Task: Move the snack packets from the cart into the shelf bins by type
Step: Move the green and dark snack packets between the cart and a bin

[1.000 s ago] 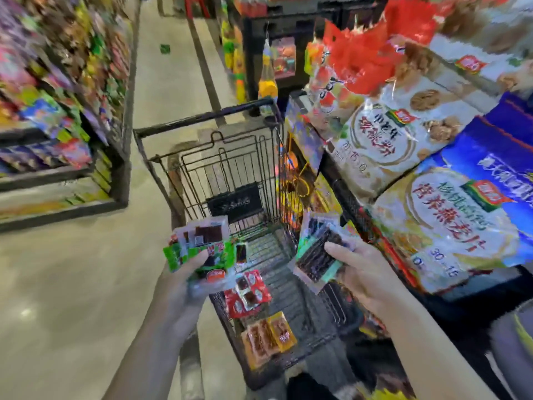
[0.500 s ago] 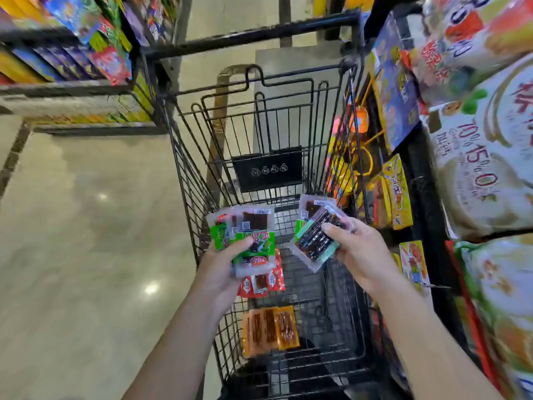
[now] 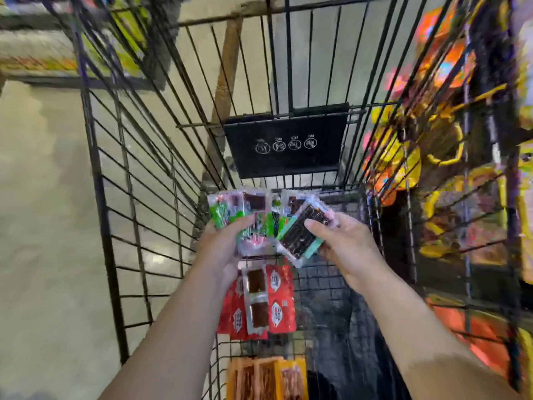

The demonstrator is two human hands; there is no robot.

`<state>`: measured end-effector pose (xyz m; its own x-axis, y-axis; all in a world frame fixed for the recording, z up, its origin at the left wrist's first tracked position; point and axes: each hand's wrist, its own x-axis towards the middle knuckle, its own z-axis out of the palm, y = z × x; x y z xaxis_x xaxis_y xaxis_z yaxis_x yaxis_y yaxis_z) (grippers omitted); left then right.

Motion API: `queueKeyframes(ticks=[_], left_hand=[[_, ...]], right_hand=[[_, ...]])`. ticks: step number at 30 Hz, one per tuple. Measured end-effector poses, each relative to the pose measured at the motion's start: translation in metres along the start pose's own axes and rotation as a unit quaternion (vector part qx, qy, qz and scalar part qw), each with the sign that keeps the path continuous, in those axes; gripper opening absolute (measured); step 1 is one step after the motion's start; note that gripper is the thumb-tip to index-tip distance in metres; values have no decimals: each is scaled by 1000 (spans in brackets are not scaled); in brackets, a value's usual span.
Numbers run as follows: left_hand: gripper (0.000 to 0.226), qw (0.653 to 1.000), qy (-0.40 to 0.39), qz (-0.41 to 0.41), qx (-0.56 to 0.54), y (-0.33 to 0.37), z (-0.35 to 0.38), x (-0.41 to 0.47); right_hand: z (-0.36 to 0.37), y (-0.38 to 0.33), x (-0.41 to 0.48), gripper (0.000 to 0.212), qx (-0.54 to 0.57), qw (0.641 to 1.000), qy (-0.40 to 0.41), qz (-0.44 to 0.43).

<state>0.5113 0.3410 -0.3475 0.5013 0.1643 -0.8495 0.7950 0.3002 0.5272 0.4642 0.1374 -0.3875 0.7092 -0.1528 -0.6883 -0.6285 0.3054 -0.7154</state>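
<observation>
**A:** What do the hands hold?

**B:** From my end, the left hand [image 3: 222,249] grips a fan of green packets [image 3: 230,212], with the thumb across the front and the fingers behind. The right hand [image 3: 346,249] pinches dark packets [image 3: 300,235] with a teal edge, thumb on top. The two bunches overlap between the hands. I cannot tell if they touch.

**A:** And the other packets?

**B:** Red packets [image 3: 259,301] lie on the cart [image 3: 101,197] bottom just below the hands. Orange packets [image 3: 265,379] lie nearer to me, apart from the red.

**A:** Anything else?

**B:** A black sign [image 3: 288,142] hangs on the cart's far wall, above the hands. The shelf [image 3: 450,157] stands right of the right hand, past the wire, too blurred to read. Pale floor [image 3: 43,226] lies left of the left hand.
</observation>
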Motion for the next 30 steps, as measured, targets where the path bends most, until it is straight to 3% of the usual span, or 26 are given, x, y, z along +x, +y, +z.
queueKeyframes(ticks=[2, 7, 10, 13, 15, 17, 20, 22, 25, 27, 30], left_hand=[[105, 1000, 22, -6, 22, -7, 3, 32], [61, 999, 19, 38, 12, -28, 9, 95], [29, 996, 34, 66, 41, -35, 18, 117], [33, 978, 86, 97, 162, -41, 22, 131], [58, 915, 142, 150, 346, -46, 19, 135], [71, 851, 182, 201, 451, -48, 17, 132], [87, 814, 188, 206, 510, -46, 14, 125], [86, 781, 179, 205, 562, -46, 10, 115], [64, 701, 144, 213, 665, -43, -4, 87], [54, 669, 121, 200, 706, -40, -12, 63], [60, 624, 102, 181, 753, -33, -23, 15]], right_hand=[[4, 12, 26, 19, -13, 1000, 5, 2], [16, 40, 83, 14, -51, 998, 24, 0], [25, 55, 108, 31, -100, 994, 43, -17], [32, 66, 124, 16, -137, 988, 67, -19], [37, 68, 125, 18, -169, 983, 75, -19], [39, 68, 121, 38, -212, 972, 92, -31], [37, 62, 112, 68, -290, 953, 86, -30], [33, 55, 101, 79, -376, 924, 72, -22], [25, 42, 72, 70, -517, 854, 49, -43], [20, 33, 47, 65, -567, 822, 34, -35], [16, 21, 1, 65, -642, 766, 25, -27]])
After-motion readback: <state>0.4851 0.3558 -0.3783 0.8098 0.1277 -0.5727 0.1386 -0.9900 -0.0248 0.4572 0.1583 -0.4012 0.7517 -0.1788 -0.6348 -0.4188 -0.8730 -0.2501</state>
